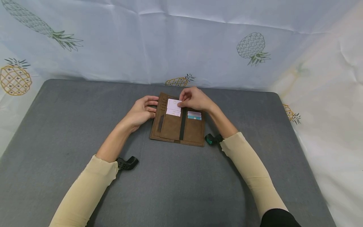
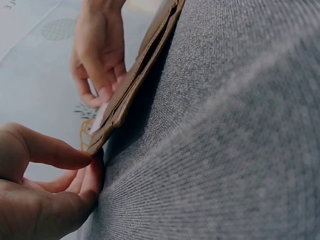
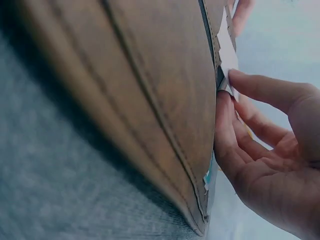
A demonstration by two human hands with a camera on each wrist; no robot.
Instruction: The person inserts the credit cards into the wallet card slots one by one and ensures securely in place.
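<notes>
A brown wallet lies spread open on the grey table. My left hand holds its left edge; in the left wrist view, the thumb of that hand is on top and the fingers are beneath. With my right hand I pinch the right side of a pale card, which sticks up from the wallet's left pocket. In the right wrist view, the thumb of this hand lies on the white card. More cards, one with a blue band, sit in the right pocket.
The grey table extends around the wallet on all sides. Behind it hangs a white cloth printed with pineapples. Each forearm wears a beige sleeve, with a black wrist device at the left cuff and another at the right.
</notes>
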